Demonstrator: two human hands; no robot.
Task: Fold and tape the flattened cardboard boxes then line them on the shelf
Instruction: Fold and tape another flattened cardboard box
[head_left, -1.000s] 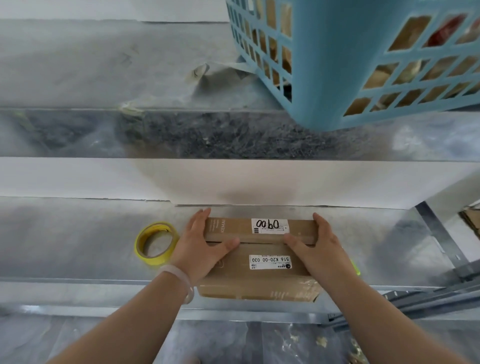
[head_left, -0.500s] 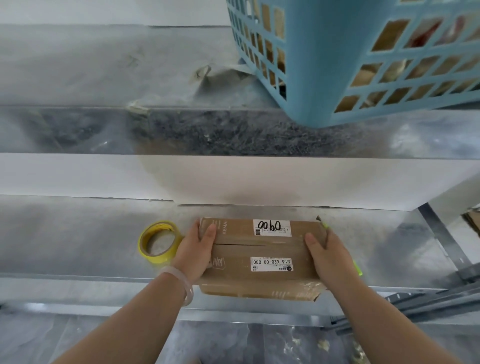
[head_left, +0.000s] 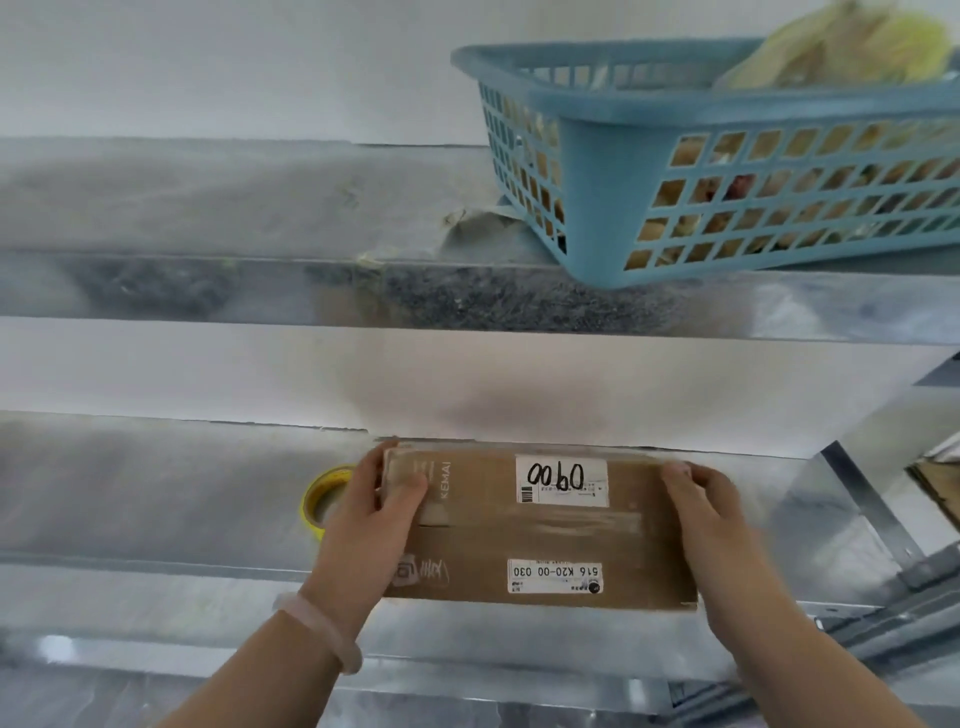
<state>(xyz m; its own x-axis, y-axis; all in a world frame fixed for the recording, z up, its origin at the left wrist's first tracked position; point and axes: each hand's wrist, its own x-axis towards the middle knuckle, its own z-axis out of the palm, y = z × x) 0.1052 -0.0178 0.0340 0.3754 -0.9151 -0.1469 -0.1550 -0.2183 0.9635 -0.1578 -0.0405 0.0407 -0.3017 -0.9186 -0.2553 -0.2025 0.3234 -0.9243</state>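
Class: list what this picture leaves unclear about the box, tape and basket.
Head view:
- Yellow tape roll: right part hidden behind left hand.
- Cardboard box: ends covered by left hand and right hand; small label print blurred.
- Blue basket: cut by right edge; contents blurred behind lattice.

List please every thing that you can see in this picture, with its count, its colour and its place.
cardboard box: one, brown, folded shut, at the front of the lower shelf, held at both ends
labels: two, white, on top of the box, one near the far edge, one near the near edge
tape roll: one, yellow, flat on the lower shelf, partly behind the left hand
basket: one, blue plastic lattice, on the upper shelf at the right, filled with things too blurred to name
upper shelf: one, grey metal
lower shelf: one, grey metal
bracelet: one, pale, on the left wrist
left hand: one, grips the box's left end, thumb on top
right hand: one, grips the box's right end
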